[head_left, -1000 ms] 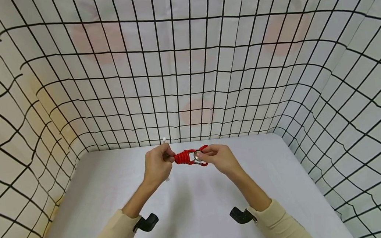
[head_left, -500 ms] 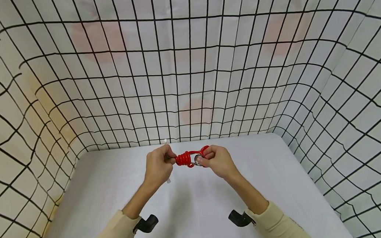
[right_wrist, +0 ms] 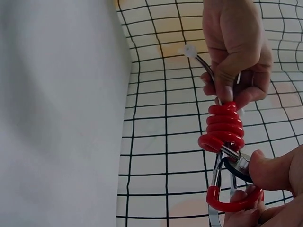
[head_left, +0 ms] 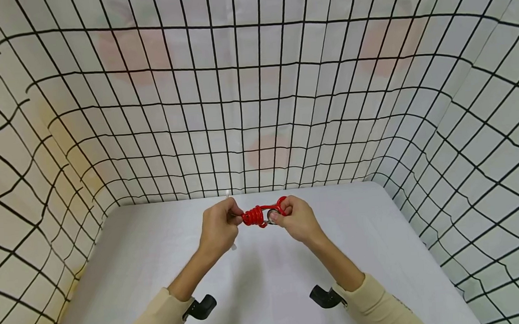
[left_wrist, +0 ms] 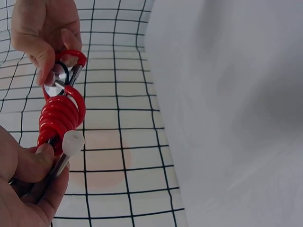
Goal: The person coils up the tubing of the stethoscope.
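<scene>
Both hands hold a stethoscope (head_left: 253,216) above the table, its red tubing wound in several tight coils (left_wrist: 59,115). My left hand (head_left: 218,225) pinches the metal ear tubes (right_wrist: 204,62) right at the end of the coils. White ear tips (left_wrist: 73,143) stick out on either side of that hand. At the other end, my right hand (head_left: 300,218) grips the round silver chest piece (right_wrist: 244,163) with its black ring; the thumb lies on its face. The right fingers curl around the red loop (right_wrist: 232,205) beyond it, partly hiding the loop.
A white-covered table (head_left: 268,292) lies under the hands. Black grid netting (head_left: 255,102) over pale cloth rises at the back and both sides. Each sleeved forearm carries a black wrist camera, the left camera (head_left: 202,306) and the right camera (head_left: 325,296).
The left hand has shifted slightly right with the stethoscope. The right fingers have curled further around the red loop and chest piece, and the loop end has tilted.
</scene>
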{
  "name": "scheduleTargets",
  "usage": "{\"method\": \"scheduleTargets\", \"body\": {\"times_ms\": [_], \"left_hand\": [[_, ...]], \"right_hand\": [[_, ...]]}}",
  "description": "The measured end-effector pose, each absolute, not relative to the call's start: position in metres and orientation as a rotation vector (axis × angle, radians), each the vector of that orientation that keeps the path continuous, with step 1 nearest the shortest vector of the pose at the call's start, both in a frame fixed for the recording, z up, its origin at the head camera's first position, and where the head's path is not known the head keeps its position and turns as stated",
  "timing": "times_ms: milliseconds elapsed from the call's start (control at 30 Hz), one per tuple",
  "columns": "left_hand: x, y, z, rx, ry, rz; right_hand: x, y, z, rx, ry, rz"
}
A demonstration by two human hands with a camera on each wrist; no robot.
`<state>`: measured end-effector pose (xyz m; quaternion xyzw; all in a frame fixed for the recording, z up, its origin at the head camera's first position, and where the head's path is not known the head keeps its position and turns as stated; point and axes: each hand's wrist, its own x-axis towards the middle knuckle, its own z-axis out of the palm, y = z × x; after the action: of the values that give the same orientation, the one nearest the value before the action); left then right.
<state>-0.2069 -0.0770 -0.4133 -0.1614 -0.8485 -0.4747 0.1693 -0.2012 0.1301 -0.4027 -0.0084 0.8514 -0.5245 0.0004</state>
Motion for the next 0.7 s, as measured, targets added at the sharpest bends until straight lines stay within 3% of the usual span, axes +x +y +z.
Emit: {"method": "scheduleTargets", "body": {"times_ms": [300,700], "left_hand": [[-0.205,-0.076,-0.413,-0.445,-2.425,-1.342],[-0.207,-0.078,-0.412,-0.418,-2.407,-1.322]], "right_hand": [[-0.199,0.125,-0.405,-0.093,2.847,-1.625],[-0.194,0.115,-0.421,-0.446,3.368,-1.397]]}}
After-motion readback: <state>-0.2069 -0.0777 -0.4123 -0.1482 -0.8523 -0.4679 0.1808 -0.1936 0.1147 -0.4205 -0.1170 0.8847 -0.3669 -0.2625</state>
